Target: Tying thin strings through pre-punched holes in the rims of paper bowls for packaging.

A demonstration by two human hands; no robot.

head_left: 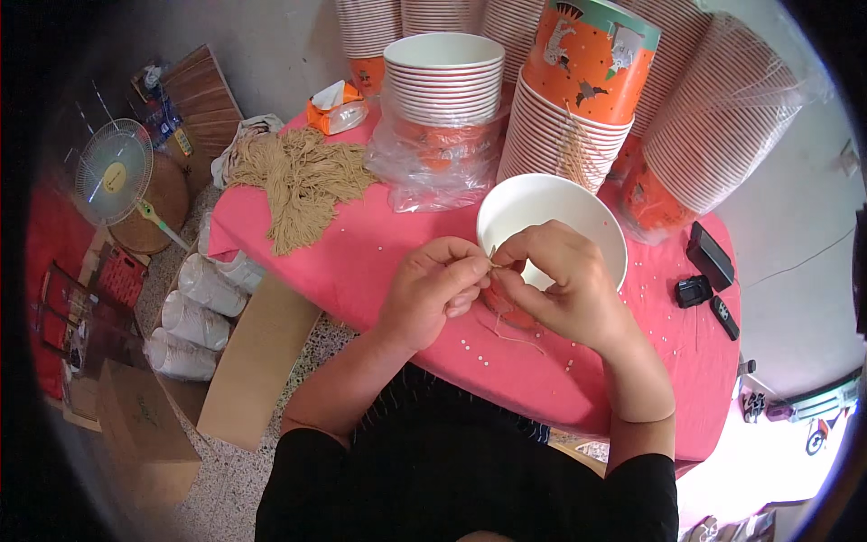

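A paper bucket (pixel 585 221), white inside with orange showing on its outer wall, stands tilted toward me on the pink-covered table (pixel 433 361). At its near left rim, my left hand (pixel 440 287) is closed, thumb and forefinger pinching a tan cord. My right hand (pixel 562 280) reaches over the bucket's mouth and pinches the same cord, fingertips almost touching the left ones. A thin loose length of cord (pixel 519 341) trails below onto the cloth. The fingers hide the exact spot where cord and rim meet.
A heap of tan cords (pixel 302 176) lies at the far left. Stacked buckets (pixel 447 81) and taller stacks (pixel 564 135) line the back. An orange tissue pack (pixel 337 108) sits between. Small white discs (pixel 465 343) dot the cloth. Black devices (pixel 709 257) lie right.
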